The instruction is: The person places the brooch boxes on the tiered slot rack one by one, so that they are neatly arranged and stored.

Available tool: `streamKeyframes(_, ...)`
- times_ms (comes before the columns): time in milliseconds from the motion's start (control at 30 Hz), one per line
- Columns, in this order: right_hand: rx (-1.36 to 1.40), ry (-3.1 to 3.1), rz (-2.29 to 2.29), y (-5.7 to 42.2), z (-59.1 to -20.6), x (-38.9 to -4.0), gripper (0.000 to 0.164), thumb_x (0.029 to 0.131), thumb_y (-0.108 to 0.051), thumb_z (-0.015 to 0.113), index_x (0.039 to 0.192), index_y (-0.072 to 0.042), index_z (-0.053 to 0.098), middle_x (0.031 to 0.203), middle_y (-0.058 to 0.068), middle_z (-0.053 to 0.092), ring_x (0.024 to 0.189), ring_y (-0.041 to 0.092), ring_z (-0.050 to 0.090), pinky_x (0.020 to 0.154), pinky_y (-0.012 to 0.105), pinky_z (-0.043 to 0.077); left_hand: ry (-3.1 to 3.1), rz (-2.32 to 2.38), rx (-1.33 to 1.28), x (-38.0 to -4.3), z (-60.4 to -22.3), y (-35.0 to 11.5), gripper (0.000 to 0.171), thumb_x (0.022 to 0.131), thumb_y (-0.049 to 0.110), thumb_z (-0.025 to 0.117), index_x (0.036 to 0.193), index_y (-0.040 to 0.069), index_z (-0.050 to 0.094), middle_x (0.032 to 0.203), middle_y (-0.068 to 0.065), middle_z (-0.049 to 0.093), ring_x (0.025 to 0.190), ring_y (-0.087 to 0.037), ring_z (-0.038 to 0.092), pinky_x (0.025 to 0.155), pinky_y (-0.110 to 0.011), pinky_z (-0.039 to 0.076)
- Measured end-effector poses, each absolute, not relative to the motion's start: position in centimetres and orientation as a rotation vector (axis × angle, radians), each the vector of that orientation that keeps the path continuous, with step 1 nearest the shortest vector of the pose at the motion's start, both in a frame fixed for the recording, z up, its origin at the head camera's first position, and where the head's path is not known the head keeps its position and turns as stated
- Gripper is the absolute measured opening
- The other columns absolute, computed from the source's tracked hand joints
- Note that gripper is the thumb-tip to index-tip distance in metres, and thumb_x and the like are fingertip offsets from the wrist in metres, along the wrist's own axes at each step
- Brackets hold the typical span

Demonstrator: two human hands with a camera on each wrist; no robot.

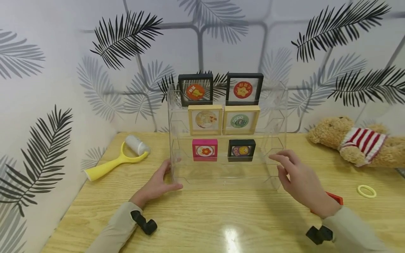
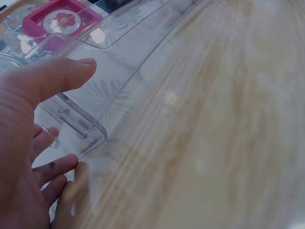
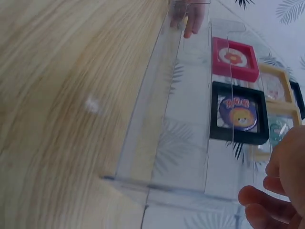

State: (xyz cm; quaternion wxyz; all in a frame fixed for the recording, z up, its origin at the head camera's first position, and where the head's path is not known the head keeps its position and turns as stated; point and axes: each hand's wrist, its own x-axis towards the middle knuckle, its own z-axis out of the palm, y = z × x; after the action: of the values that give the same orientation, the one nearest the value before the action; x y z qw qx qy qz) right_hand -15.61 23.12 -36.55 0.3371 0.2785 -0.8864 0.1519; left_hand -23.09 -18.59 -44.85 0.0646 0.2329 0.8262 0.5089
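A clear acrylic tiered stand (image 1: pixel 224 182) holds small picture frames in rows. On its lower tier sit a pink frame (image 1: pixel 205 157) with a flower badge and a small black frame (image 3: pixel 215 128) with a bear badge. Two cream frames (image 1: pixel 205 133) fill the middle tier, and two larger black frames (image 1: pixel 244 103) top the stand. My left hand (image 1: pixel 155 186) is at the stand's lower left corner, thumb stretched across the front and fingers along the side. At the right side my right hand (image 1: pixel 299 179) hovers close by with loosely bent fingers, holding nothing.
A yellow slingshot-shaped handle (image 1: pixel 110 166) lies left of the stand, with a grey-white cylinder (image 1: pixel 136 144) at its fork. On the right are a teddy bear (image 1: pixel 329 133) in a striped top, a pale yellow ring (image 1: pixel 367 195) and a red object (image 1: pixel 336 198) partly hidden under my right wrist.
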Motion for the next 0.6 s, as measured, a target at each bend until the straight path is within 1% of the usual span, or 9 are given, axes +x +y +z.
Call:
streamKeyframes(67,0.688,-2.317,0.397,24.5,-36.9,-15.2,0.042,0.074,0.008,0.065,0.113,-0.006,0.062,0.105,0.009,0.057,0.053,0.004,0.043,0.041,0.015,0.030,2.494,1.538,0.695,-23.0,-44.9,-18.5,0.081,0.081,0.021,0.078,0.147,0.016,0.031,0.148,-0.016,0.038,0.134,-0.036,0.039,0.110,-0.056,0.026)
streamKeyframes(200,0.600,-2.410,0.420,26.8,-37.5,-14.6,0.041,0.075,0.008,0.069,0.112,-0.007,0.063,0.104,0.007,0.057,0.057,0.001,0.046,0.041,0.016,0.030,2.515,1.542,0.701,-23.0,-45.0,-18.6,0.080,0.080,0.020,0.079,0.146,0.017,0.033,0.148,-0.015,0.040,0.134,-0.036,0.039,0.110,-0.056,0.027)
streamKeyframes(300,0.544,-2.535,0.445,28.6,-38.3,-14.3,0.039,0.077,0.005,0.072,0.114,-0.005,0.062,0.102,0.012,0.058,0.055,-0.002,0.043,0.042,0.019,0.033,2.523,1.536,0.714,-23.0,-44.9,-18.6,0.080,0.080,0.019,0.079,0.146,0.015,0.032,0.148,-0.016,0.040,0.134,-0.036,0.039,0.110,-0.056,0.027)
streamKeyframes(400,0.481,-2.725,0.523,30.9,-39.2,-14.1,0.034,0.084,-0.001,0.069,0.117,0.000,0.061,0.104,0.018,0.059,0.051,-0.004,0.042,0.043,0.021,0.035,2.514,1.535,0.717,-23.0,-44.9,-18.5,0.079,0.081,0.019,0.078,0.146,0.015,0.032,0.148,-0.018,0.039,0.134,-0.038,0.039,0.110,-0.057,0.027)
streamKeyframes(467,0.432,-2.836,0.573,32.4,-39.7,-14.0,0.032,0.088,-0.006,0.066,0.119,0.003,0.060,0.108,0.023,0.060,0.046,-0.002,0.042,0.043,0.023,0.037,2.509,1.533,0.725,-23.0,-44.9,-18.5,0.078,0.082,0.019,0.077,0.146,0.015,0.032,0.148,-0.018,0.039,0.134,-0.038,0.038,0.109,-0.058,0.026)
streamKeyframes(533,0.382,-2.937,0.589,33.8,-40.0,-13.9,0.034,0.092,-0.014,0.064,0.120,0.005,0.060,0.112,0.025,0.060,0.043,0.001,0.043,0.045,0.024,0.039,2.503,1.535,0.727,-23.0,-44.8,-18.4,0.078,0.082,0.018,0.077,0.146,0.014,0.032,0.148,-0.018,0.039,0.134,-0.038,0.038,0.110,-0.058,0.026)
streamKeyframes(567,0.378,-2.968,0.577,34.4,-40.1,-13.9,0.036,0.093,-0.018,0.064,0.120,0.006,0.060,0.113,0.026,0.061,0.047,0.005,0.050,0.048,0.027,0.043,2.503,1.534,0.729,-23.0,-44.8,-18.4,0.078,0.082,0.018,0.077,0.146,0.014,0.032,0.147,-0.018,0.039,0.134,-0.038,0.038,0.109,-0.058,0.027)
streamKeyframes(600,0.383,-2.994,0.556,35.0,-40.3,-13.8,0.038,0.092,-0.021,0.065,0.119,0.006,0.061,0.114,0.027,0.062,0.048,0.007,0.050,0.050,0.029,0.044,2.504,1.532,0.731,-22.9,-44.8,-18.4,0.078,0.082,0.018,0.077,0.146,0.014,0.032,0.147,-0.018,0.039,0.134,-0.038,0.039,0.109,-0.057,0.027)
